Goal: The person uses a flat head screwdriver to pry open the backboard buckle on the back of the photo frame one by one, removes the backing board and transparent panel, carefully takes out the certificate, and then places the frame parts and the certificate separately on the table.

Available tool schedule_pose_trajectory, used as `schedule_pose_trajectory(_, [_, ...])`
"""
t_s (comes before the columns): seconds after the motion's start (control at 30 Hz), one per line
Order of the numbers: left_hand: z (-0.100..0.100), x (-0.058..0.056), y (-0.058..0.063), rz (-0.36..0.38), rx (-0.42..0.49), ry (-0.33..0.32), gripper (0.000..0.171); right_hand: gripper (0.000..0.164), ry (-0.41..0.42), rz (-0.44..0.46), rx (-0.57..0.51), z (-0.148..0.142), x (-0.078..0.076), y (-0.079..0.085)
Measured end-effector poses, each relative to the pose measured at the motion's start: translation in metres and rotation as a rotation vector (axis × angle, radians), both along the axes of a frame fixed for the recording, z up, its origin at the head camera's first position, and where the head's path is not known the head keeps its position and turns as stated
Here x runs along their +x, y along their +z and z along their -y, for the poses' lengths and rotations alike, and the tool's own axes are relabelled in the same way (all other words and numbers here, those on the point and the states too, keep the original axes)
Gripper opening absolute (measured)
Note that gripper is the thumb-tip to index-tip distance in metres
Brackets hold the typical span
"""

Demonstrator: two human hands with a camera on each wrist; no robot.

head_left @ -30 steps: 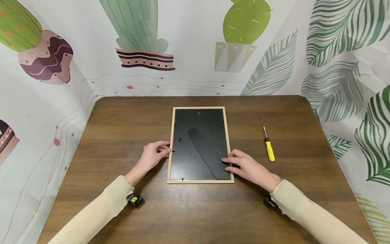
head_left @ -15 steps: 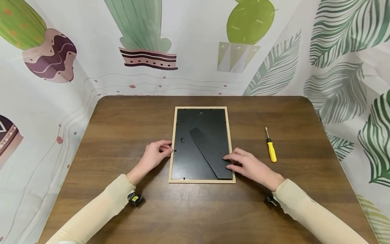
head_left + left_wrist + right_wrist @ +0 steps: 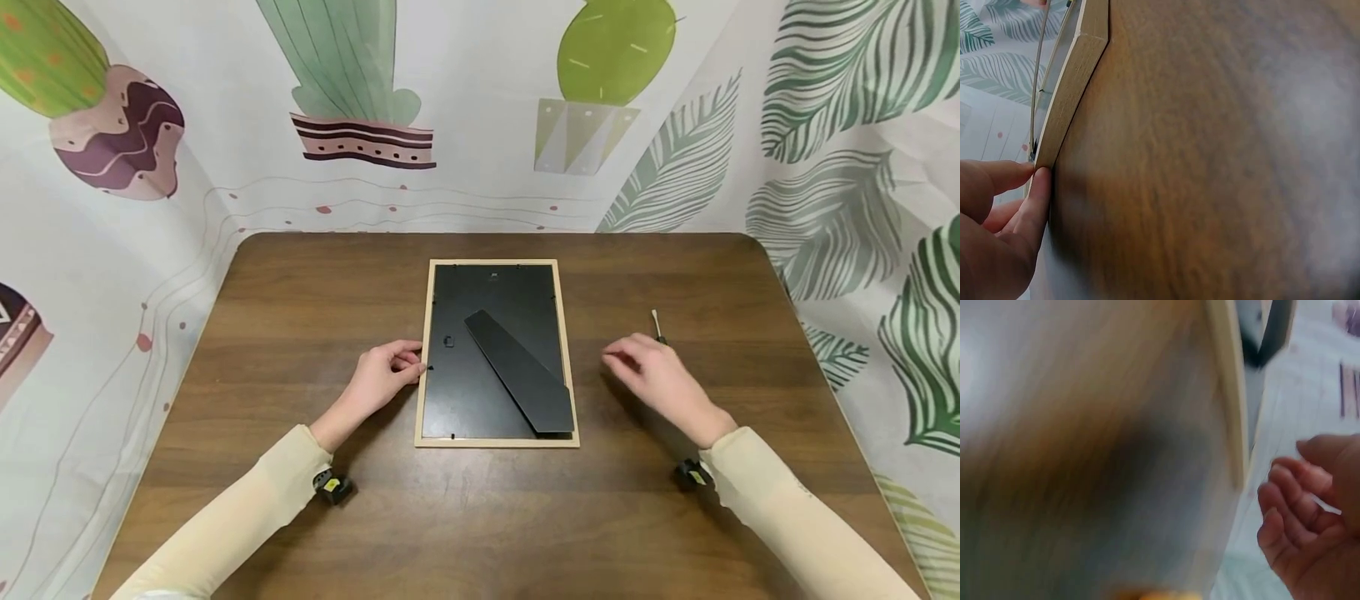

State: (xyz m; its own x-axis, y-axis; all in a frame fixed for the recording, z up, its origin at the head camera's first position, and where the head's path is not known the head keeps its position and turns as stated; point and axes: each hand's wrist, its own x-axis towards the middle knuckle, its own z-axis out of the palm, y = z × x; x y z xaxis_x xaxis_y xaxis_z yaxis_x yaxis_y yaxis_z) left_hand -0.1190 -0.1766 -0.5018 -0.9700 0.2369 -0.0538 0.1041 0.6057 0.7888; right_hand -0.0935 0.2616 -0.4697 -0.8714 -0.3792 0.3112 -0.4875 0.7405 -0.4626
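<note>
A picture frame (image 3: pixel 422 400) with a pale wooden rim lies back side up on the table. Its black easel stand (image 3: pixel 521 367) slants across the backing board, the wide lower end raised slightly. My left hand (image 3: pixel 382 372) holds the frame's left rim with thumb and fingertips; the left wrist view shows them at the wooden edge. To the right of the frame, my right hand (image 3: pixel 663 379) is in the air with loosely bent fingers and holds nothing. It covers most of a screwdriver (image 3: pixel 656 323), whose metal shaft shows above it.
Brown wooden table (image 3: pixel 465 525), with rounded far corners. Behind and beside it hangs a cloth (image 3: pixel 480 100) printed with cacti and leaves. Small dark bent tabs (image 3: pixel 453 436) sit along the frame's inner edge.
My right hand has left the frame's lower right side and moved right and away, over the yellow screwdriver handle. The stand's lower end has risen a little. My left hand stays put.
</note>
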Motion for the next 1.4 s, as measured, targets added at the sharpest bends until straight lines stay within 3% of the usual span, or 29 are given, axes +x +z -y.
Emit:
schedule_pose_trajectory(0.2, [0.002, 0.001, 0.000, 0.006, 0.020, -0.016, 0.045, 0.012, -0.197, 0.131, 0.078, -0.036, -0.005, -0.006])
schedule_pose_trajectory(0.3, [0.003, 0.002, 0.001, -0.030, 0.013, -0.033, 0.049, 0.015, -0.253, 0.131, 0.100, -0.044, -0.002, -0.008])
schedule_pose_trajectory(0.4, [0.004, 0.004, 0.000, -0.075, 0.007, -0.061, 0.053, 0.016, -0.284, 0.077, 0.099, -0.047, 0.001, -0.009])
schedule_pose_trajectory(0.53, [0.008, 0.007, -0.002, -0.141, -0.005, -0.127, 0.057, 0.020, -0.344, 0.069, 0.079, -0.051, 0.007, -0.008])
schedule_pose_trajectory(0.67, [0.016, 0.012, -0.002, -0.233, -0.103, -0.238, 0.064, 0.029, -0.398, 0.124, 0.081, -0.056, 0.010, -0.007])
schedule_pose_trajectory(0.8, [0.024, 0.014, 0.001, -0.282, -0.222, -0.346, 0.074, 0.026, -0.398, 0.175, 0.128, -0.060, 0.009, -0.008])
schedule_pose_trajectory(0.93, [0.030, 0.011, 0.004, -0.299, -0.319, -0.407, 0.084, 0.019, -0.375, 0.199, 0.154, -0.062, 0.007, -0.009])
schedule_pose_trajectory(1.17, [0.032, 0.007, 0.008, -0.276, -0.407, -0.457, 0.106, 0.019, -0.381, 0.238, 0.194, -0.063, -0.001, -0.006])
schedule_pose_trajectory(1.3, [0.030, 0.009, 0.009, -0.264, -0.431, -0.469, 0.111, 0.022, -0.378, 0.321, 0.248, -0.063, -0.005, -0.001])
schedule_pose_trajectory(1.4, [0.031, 0.010, 0.011, -0.271, -0.456, -0.477, 0.113, 0.022, -0.359, 0.315, 0.247, -0.057, -0.010, 0.005])
